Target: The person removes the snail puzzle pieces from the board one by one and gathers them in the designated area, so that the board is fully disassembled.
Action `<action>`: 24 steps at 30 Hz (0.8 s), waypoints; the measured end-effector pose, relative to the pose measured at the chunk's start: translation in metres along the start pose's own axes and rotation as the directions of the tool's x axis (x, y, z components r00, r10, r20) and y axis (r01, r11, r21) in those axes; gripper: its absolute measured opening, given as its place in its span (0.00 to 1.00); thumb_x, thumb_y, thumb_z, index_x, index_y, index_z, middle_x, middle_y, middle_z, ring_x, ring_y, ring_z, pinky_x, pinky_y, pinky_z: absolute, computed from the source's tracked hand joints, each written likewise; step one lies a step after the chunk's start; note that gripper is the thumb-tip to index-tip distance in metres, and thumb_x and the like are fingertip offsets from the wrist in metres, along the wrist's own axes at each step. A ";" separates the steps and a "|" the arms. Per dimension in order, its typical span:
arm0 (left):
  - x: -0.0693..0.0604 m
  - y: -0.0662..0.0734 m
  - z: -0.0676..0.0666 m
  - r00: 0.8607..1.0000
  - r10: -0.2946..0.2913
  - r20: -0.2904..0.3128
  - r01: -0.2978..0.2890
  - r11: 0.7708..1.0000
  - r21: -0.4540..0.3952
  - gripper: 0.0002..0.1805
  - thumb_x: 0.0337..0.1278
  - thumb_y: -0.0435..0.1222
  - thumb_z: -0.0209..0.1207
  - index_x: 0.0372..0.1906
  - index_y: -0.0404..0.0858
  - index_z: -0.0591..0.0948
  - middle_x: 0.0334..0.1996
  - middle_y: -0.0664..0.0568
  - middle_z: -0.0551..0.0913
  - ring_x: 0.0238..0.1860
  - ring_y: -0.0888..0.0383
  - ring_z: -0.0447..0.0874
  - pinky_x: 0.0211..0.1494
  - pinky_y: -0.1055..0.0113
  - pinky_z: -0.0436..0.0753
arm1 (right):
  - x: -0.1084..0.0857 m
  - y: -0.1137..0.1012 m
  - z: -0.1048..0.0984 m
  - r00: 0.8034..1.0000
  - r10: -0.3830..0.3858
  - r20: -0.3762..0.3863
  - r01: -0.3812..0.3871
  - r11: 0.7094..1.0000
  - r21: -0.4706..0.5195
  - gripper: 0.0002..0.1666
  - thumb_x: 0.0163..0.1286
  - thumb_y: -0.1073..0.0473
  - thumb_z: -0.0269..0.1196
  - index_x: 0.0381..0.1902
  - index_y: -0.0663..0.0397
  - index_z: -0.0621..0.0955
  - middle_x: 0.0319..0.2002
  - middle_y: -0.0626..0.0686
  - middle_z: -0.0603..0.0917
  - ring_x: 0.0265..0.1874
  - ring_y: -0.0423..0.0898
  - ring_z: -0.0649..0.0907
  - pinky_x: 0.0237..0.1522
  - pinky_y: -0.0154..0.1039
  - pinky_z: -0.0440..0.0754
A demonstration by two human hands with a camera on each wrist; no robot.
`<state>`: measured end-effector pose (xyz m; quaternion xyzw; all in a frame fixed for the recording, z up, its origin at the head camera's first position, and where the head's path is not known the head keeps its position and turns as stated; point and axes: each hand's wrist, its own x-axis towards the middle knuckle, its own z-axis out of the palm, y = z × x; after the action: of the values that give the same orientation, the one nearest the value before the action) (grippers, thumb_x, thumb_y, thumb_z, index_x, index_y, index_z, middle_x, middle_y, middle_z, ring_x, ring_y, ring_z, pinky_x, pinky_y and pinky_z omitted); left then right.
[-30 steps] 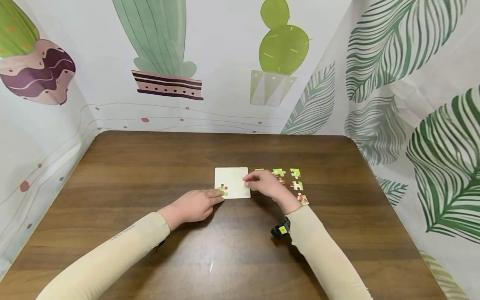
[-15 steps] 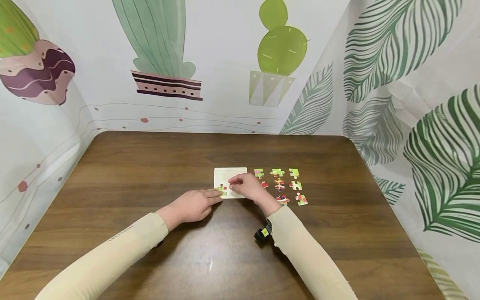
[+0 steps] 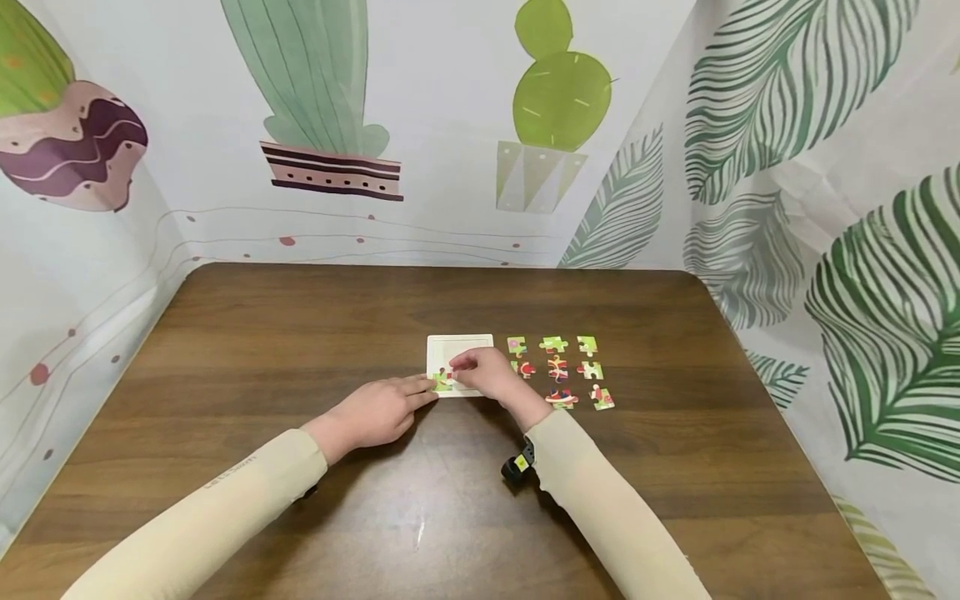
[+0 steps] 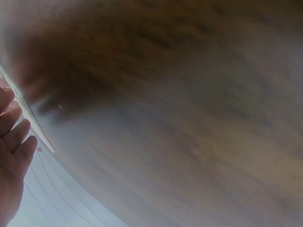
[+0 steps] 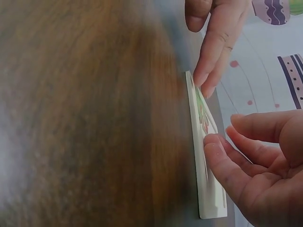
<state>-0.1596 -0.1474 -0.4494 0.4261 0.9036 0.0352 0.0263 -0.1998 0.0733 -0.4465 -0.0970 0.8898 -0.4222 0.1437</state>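
Note:
A cream puzzle tray [image 3: 471, 341] lies flat on the table, with green and red jigsaw pieces [image 3: 441, 383] in its near left corner. My left hand [image 3: 378, 410] rests palm down beside that corner, straight fingertips on the tray's edge and lower left piece. Over the tray's middle, my right hand [image 3: 486, 372] has curled fingers, with its thumb and a fingertip together at the tray surface, pinching what seems to be a puzzle piece. That piece is mostly hidden by the fingers. The right wrist view shows the same fingertips [image 5: 217, 153] against the tray, close to the printed picture.
Right of the tray several loose jigsaw pieces [image 3: 557, 367] lie in rough rows, green at the back, red and green nearer. My right wrist and sleeve [image 3: 600, 492] pass close to them. Behind the brown wooden table [image 3: 315, 325] stands a wall with printed cacti.
My right hand has moved left from beside the loose pieces to the tray's lower left part, near the pieces there. More loose pieces are uncovered. My left hand stays at the corner.

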 end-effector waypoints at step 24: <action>-0.004 -0.002 0.002 1.000 -0.014 0.005 0.014 1.000 0.015 0.24 0.65 0.32 0.53 0.65 0.34 0.80 0.67 0.43 0.81 0.69 0.47 0.80 0.70 0.54 0.79 | 0.009 -0.003 0.006 1.000 0.021 0.008 -0.021 1.000 0.009 0.15 0.63 0.68 0.65 0.47 0.65 0.88 0.41 0.61 0.91 0.35 0.39 0.82 0.36 0.25 0.75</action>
<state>-0.1589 -0.1514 -0.4511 0.4199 0.9068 0.0269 0.0257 -0.2060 0.0649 -0.4491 -0.0887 0.8882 -0.4244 0.1520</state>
